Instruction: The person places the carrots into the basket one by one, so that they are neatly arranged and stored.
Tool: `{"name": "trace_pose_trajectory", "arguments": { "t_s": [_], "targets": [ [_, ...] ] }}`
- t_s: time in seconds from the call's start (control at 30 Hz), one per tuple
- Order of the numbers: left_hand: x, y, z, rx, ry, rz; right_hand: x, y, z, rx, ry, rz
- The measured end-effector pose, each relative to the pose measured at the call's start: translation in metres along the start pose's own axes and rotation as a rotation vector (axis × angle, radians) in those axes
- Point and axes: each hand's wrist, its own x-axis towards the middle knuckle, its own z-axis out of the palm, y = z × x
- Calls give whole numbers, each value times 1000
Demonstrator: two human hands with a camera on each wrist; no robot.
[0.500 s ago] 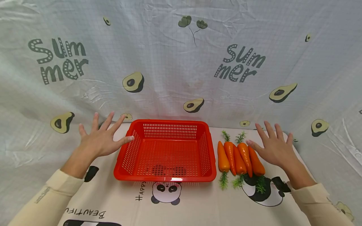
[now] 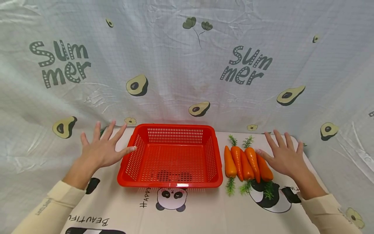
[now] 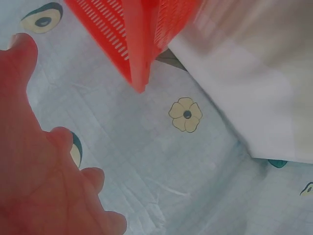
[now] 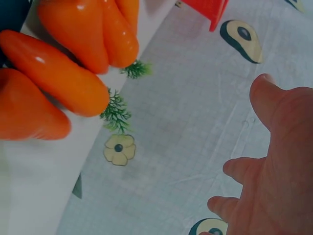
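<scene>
Splayed and holding nothing, the left hand hovers at 9 o'clock of the red rectangular plastic basket, the right hand beside 5 glossy orange, green-tufted carrots at its 3 o'clock, alternately reversed, probably so their tapers nest.

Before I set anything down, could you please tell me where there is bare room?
The table is bare in front of the red basket and five carrots, with only printed pictures there. The basket is empty too. It is crowded right of the basket, where the carrots lie packed near the right hand.
</scene>
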Motion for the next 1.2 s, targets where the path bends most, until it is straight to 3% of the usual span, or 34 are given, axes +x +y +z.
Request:
{"name": "trace_pose_trajectory", "arguments": {
  "t_s": [0.57, 0.77, 1.2],
  "targets": [
    [-1, -4, 15, 17, -32, 25, -7, 8, 13, -4, 1, -1],
    [-2, -7, 21, -11, -19, 24, -9, 9, 18, -2, -14, 7],
    [2, -13, 29, -122, -65, 8, -10, 19, 39, 6, -91, 20]
  ]
}}
